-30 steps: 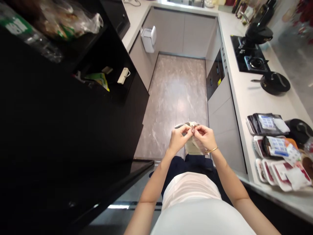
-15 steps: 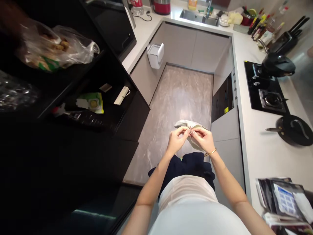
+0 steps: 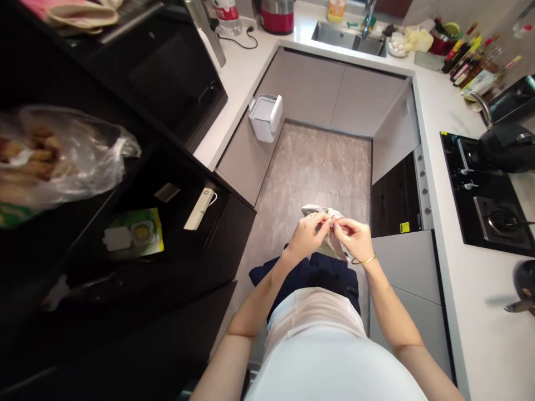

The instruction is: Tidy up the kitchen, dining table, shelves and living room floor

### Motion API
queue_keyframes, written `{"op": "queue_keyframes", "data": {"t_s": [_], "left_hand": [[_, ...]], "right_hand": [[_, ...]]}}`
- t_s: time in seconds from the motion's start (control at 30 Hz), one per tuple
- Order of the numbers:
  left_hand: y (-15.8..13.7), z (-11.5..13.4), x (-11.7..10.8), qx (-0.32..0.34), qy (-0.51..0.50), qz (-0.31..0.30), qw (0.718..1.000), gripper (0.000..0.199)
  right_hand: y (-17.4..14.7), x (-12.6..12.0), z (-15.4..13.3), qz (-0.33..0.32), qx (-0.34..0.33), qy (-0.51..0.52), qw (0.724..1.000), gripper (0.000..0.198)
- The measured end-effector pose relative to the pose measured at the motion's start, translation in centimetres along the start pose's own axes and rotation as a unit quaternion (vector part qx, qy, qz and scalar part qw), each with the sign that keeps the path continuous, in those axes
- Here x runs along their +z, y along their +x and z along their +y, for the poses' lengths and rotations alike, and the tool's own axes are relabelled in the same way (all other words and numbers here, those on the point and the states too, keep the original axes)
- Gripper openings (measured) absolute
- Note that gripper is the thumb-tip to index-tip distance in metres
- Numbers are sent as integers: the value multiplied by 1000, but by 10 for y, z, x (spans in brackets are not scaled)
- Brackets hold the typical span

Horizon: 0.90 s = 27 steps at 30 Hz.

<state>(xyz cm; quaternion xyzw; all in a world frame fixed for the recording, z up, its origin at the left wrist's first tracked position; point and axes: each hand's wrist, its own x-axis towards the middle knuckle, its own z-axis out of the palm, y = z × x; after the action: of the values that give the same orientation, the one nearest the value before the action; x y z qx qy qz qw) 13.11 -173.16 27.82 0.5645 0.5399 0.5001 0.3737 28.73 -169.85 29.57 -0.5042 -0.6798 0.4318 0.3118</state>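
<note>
A pale, crumpled bag (image 3: 335,245), whitish with a see-through look, hangs in front of my waist. My left hand (image 3: 308,234) pinches its gathered top with thumb and forefinger. Fingertip to fingertip with it, my right hand (image 3: 354,236) grips the same gathered part from the other side. A gold bangle (image 3: 364,260) circles my right wrist. What the bag contains cannot be made out, and its lower part is partly hidden behind my hands.
Dark shelves on the left hold a clear plastic bag of food (image 3: 62,156) and a white stick-shaped device (image 3: 200,209). A white bin (image 3: 266,118) hangs on the left cabinet. To the right are the counter (image 3: 480,312) and gas hob (image 3: 485,195); a sink (image 3: 338,38) lies ahead.
The view has shifted forward into the kitchen, so shelves and hob appear lower and further out to the sides. Both hands still hold the bag's top, with the fingers slightly rearranged.
</note>
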Motion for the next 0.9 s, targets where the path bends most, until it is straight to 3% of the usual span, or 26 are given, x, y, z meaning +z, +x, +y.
{"op": "queue_keyframes", "data": {"t_s": [0.27,0.5,0.7,0.8,0.9], "left_hand": [[143,-49,-20,-58,-28,41,997,29],[298,-102,0,-125,-82,89,985,37],[421,-127,19,-180,-178,177,951,50],[468,-135,19,-202,-234,217,926,53],[508,-147,11,-218,-261,245,908,55]], "right_hand": [[159,15,16,-35,73,125,989,22],[336,-16,55,-127,56,146,980,21],[474,-44,68,-204,68,154,964,21],[528,-45,71,-237,65,159,956,20],[574,-40,79,-239,109,173,949,23]]}}
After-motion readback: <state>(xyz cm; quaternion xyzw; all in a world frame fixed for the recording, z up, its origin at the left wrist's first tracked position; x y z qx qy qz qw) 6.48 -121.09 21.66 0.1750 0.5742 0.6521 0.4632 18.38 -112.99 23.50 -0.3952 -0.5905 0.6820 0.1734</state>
